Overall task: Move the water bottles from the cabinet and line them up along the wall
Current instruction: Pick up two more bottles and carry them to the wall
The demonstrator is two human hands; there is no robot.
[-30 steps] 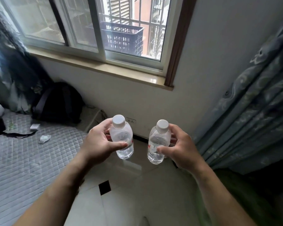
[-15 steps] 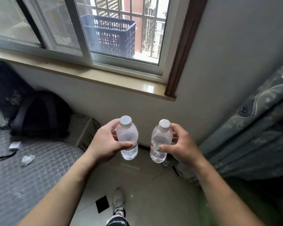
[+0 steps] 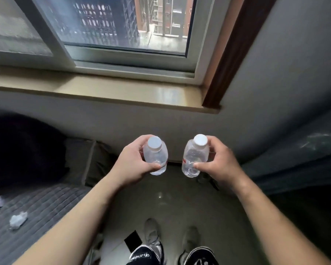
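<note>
Clear plastic, thin-walled and capped in white: two bottles, one per hand. The left hand point(image 3: 131, 167) wraps the left bottle point(image 3: 155, 159) around its middle, thumb across the front and fingers point(image 3: 141, 140) behind, closed firmly on it. The right hand point(image 3: 221, 165) pinches the right bottle point(image 3: 194, 158) the same way, thumb low on the body. Both bottles hang upright in the air, side by side but apart, above the floor point(image 3: 170, 203) just short of the wall point(image 3: 122, 121) below the sill point(image 3: 122, 92).

They look small and full or nearly so, hence moderately light yet sloshy; the walls likely dent under a hard squeeze and the smooth skin may slip, so a mid-body hold suits best. The cabinet is out of view. No bottle stands along the wall yet.
</note>
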